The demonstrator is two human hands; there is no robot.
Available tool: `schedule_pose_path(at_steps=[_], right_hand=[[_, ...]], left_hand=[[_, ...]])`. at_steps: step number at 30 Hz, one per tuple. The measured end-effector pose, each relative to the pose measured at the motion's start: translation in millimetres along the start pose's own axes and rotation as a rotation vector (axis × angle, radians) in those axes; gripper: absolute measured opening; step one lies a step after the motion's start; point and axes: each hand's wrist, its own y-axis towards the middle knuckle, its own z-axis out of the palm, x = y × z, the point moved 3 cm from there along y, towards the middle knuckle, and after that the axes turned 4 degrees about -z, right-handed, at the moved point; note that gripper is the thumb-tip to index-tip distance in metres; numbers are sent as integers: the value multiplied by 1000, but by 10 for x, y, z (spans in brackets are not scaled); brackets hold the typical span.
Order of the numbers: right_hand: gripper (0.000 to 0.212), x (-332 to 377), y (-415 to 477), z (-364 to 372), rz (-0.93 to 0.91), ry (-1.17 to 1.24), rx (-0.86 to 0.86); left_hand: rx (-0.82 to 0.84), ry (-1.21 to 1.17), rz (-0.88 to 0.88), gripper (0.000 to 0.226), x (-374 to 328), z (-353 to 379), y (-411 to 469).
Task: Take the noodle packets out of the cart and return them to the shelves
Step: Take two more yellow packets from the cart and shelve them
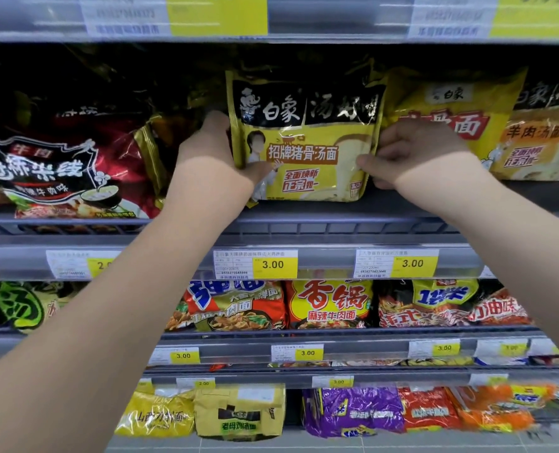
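Gripping edges of noodle packet (307, 148), left hand (209, 148), right hand (415, 152), fingers (397, 136) curled

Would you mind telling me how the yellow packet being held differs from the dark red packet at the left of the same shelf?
The yellow packet has a black top band; the dark red packet has white lettering. The yellow packet stands upright, while the dark red packet sits tilted. The left hand and right hand grip the yellow packet's edges; no hand touches the dark red packet. Both sit on one shelf.
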Motion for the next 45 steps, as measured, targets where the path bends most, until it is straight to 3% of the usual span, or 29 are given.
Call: schedule_pose_path(at_steps=[6, 11, 14, 24, 34, 45], right_hand=[[11, -5, -103, -106, 8, -109, -45], [19, 150, -401, -276, -57, -22, -131], [20, 322, -568, -349, -76, 47, -118], [15, 1224, -1228, -474, -146, 380, 154], [14, 2594, -1739, -632, -428, 599, 369], [26, 3318, -2041, 239, -488, 726, 505]], left_hand=[[-65, -45, 58, 53, 33, -83, -129], [-58, -100, 56, 57, -56, -241, -384], [28, -194, 56, 55, -141, -375, -549], [169, -490, 100, 34, -469, -1298, -1214], [17, -588, 234, 30, -520, -2711, -1692], [-122, -586, 105, 32, 354, -3563, -2283]])
